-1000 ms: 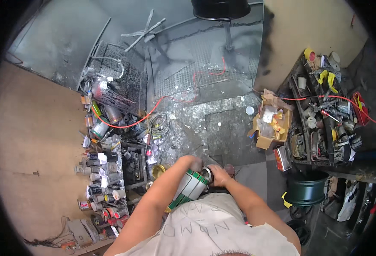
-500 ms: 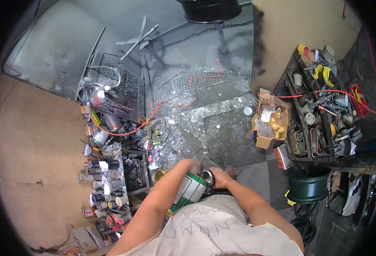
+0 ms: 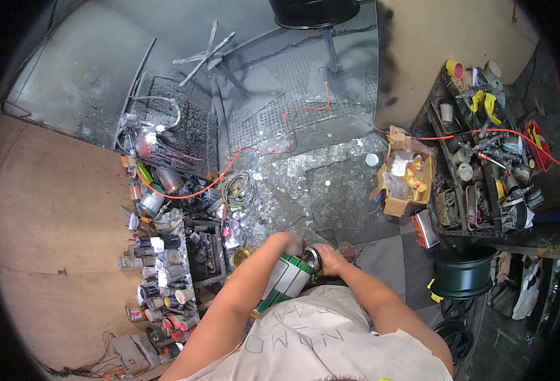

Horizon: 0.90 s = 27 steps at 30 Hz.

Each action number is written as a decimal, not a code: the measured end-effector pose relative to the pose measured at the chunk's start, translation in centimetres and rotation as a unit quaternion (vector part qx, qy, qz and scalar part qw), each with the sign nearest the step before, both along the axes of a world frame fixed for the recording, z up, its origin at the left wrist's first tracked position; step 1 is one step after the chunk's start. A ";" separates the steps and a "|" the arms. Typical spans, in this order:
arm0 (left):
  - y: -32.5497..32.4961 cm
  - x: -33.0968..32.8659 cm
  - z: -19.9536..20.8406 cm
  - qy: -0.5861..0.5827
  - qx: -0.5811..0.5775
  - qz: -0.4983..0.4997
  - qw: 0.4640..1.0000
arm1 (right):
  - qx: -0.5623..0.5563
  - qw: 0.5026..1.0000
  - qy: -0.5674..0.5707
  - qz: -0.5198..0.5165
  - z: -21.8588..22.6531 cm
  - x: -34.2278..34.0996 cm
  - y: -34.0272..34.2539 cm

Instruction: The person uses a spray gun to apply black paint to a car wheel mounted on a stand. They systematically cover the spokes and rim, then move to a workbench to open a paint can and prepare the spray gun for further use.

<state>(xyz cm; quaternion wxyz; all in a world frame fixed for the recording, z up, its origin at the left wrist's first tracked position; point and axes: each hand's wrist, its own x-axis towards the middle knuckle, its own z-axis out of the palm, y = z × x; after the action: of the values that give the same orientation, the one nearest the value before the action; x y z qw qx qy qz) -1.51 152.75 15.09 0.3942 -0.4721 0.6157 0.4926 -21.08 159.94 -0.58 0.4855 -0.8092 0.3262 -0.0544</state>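
Observation:
Close in front of my body, a large white-and-green can (image 3: 286, 280) leans over to the right. My left hand (image 3: 291, 243) curls over its upper end, with most of the fingers out of sight. Against that end stands a smaller open metal can (image 3: 312, 258), its round rim turned up. My right hand (image 3: 329, 260) is closed round the smaller can's right side. Whether anything flows between the two cans is too small to make out. Left of my left forearm sits an open gold-coloured tin (image 3: 240, 256).
Along the left wall runs a shelf crowded with cans (image 3: 166, 276). An orange hose (image 3: 248, 150) crosses the stained floor. On the right are a cardboard box (image 3: 394, 206), a rectangular metal tin (image 3: 426, 230), a cluttered rack (image 3: 461, 184) and a dark green wheel rim (image 3: 463, 276).
The view has shifted slightly. Both hands keep their hold on the two cans, and the cans stay tilted together in nearly the same place.

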 end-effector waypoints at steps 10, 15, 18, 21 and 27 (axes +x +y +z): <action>0.7 1.0 -3.4 0.016 0.010 -0.003 1.000 | 0.010 1.000 -0.014 -0.011 -0.8 -0.2 0.4; 0.6 0.7 -3.1 0.036 0.004 -0.074 0.997 | 0.000 1.000 -0.009 -0.007 -1.3 -0.1 1.0; 1.1 1.2 -4.9 0.040 0.020 -0.113 0.993 | 0.015 1.000 -0.026 -0.005 -3.1 0.1 1.3; 0.3 1.9 -6.6 0.052 0.009 -0.101 0.993 | 0.006 1.000 0.014 -0.019 -2.9 -0.2 0.7; 1.7 1.8 -6.1 0.014 0.002 -0.032 0.999 | 0.021 1.000 -0.001 -0.019 -2.0 -0.3 0.5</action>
<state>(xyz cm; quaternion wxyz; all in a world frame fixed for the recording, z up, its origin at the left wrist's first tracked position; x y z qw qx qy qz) 0.32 154.46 9.00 0.4025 -0.4441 0.6349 0.4876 -21.34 160.46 -2.59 0.5019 -0.7922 0.3423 -0.0579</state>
